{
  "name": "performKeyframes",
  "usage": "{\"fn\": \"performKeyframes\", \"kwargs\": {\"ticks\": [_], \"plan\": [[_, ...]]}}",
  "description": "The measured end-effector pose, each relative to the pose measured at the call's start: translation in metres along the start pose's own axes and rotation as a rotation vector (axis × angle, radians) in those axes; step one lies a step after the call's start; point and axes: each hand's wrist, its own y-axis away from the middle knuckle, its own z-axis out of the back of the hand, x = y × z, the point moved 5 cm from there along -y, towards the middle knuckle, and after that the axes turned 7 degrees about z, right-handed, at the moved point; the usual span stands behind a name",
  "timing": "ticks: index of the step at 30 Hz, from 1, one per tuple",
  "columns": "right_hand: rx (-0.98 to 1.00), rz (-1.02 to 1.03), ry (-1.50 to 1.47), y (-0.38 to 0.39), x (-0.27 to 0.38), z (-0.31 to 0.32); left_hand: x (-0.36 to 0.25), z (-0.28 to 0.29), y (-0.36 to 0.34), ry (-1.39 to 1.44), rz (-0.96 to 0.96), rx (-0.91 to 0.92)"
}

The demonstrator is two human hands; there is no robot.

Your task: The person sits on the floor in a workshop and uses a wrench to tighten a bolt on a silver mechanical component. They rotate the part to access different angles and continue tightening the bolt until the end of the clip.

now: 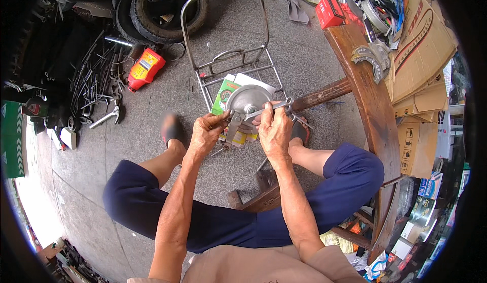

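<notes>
A round grey metal plate (244, 96), which looks like a drum brake cover with a flat lever arm, is held up between my hands over the metal rack. My left hand (204, 135) is closed, its thumb and fingers pinching the plate's left edge near the arm. In my right hand (275, 130), a combination wrench (281, 104) is gripped by its shank. One end of it lies over the plate's centre nut, and the ring end sticks out to the right. Whether the wrench is seated on the nut, I cannot tell.
Beneath the plate, a tubular metal rack (202, 82) carries a green and white package (223, 94). To the left lie a red bottle (146, 70), a hammer (107, 116) and several tools. Tyres (167, 9) stand behind. At right, brake shoes (373, 59) rest on a wooden bench (373, 115) beside cardboard (418, 49).
</notes>
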Motion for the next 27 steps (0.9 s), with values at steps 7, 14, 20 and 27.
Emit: {"fn": "performKeyframes", "kwargs": {"ticks": [7, 14, 20, 27], "plan": [[-0.016, -0.046, -0.047, 0.002, -0.002, 0.003, 0.000, 0.008, 0.014, 0.425, 0.198, -0.120], [-0.026, -0.020, -0.019, 0.005, -0.007, 0.002, -0.029, 0.004, 0.020, 0.108, 0.289, -0.095], [-0.041, 0.024, 0.003, 0.004, -0.006, 0.002, -0.049, -0.008, 0.021, -0.047, 0.285, -0.088], [-0.022, 0.036, 0.044, 0.004, -0.003, 0.000, -0.072, -0.006, 0.012, -0.367, 0.255, -0.032]]}}
